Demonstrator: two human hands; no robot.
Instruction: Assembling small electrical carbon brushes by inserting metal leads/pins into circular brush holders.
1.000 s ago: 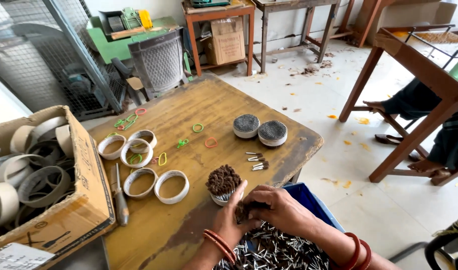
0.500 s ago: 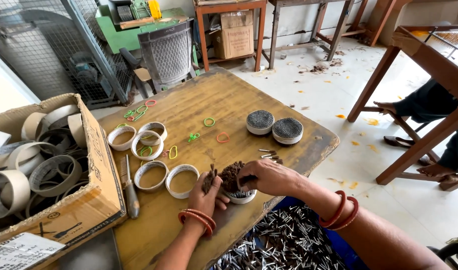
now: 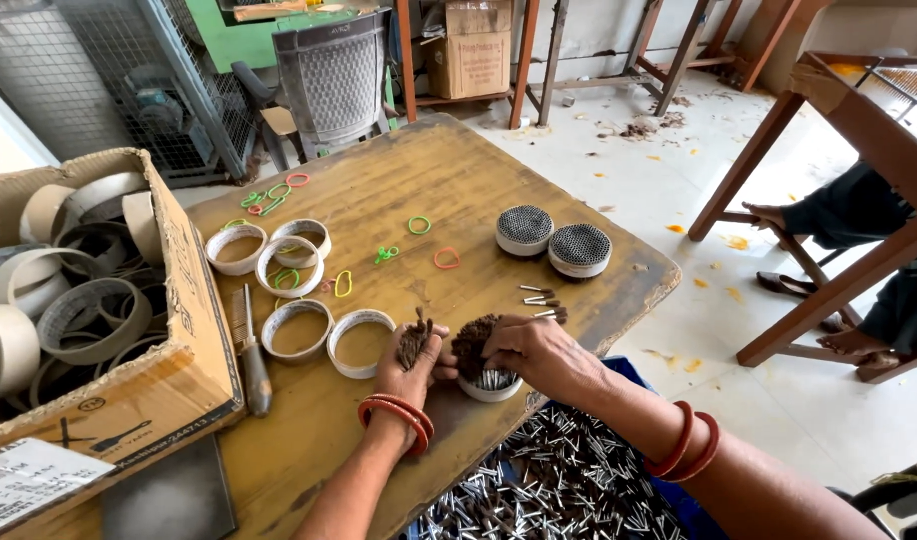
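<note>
Fig.: your left hand (image 3: 411, 372) grips a bunch of brown-tipped pins (image 3: 415, 338); right hand (image 3: 531, 352) pinches pins into 1 half-filled ring (image 3: 491, 380) at the wooden table's (image 3: 459, 170) near edge. 4 empty white rings (image 3: 299, 328), 2 packed round ones (image 3: 554, 240) beyond.

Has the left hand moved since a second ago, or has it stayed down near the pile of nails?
Yes. The left hand has come up onto the wooden table, now beside the nearest empty ring, holding a small bunch of nails.
</note>
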